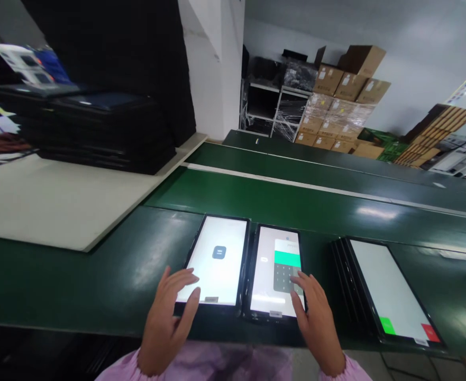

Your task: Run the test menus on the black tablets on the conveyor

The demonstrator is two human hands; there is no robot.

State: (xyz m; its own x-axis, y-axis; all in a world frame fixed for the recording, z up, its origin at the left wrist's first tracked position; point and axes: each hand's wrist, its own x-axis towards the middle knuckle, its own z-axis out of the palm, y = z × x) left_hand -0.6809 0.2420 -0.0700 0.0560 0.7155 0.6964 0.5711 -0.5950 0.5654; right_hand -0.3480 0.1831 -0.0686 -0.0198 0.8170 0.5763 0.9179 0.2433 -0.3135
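Two lit tablets lie side by side on the green bench [98,275]. My left hand [168,317] rests with spread fingers on the near left corner of the left tablet [217,262], whose white screen shows a small grey icon. My right hand [316,317] lies open on the right tablet [277,272], fingertips touching its on-screen keypad under a green bar. Neither hand holds anything. Pink sleeves cover both wrists.
A stack of several tablets [387,291] with a white screen, green and red buttons, sits to the right. A pale board [54,203] and piled black trays [98,132] stand at the left. Cardboard boxes [344,100] and shelves fill the back.
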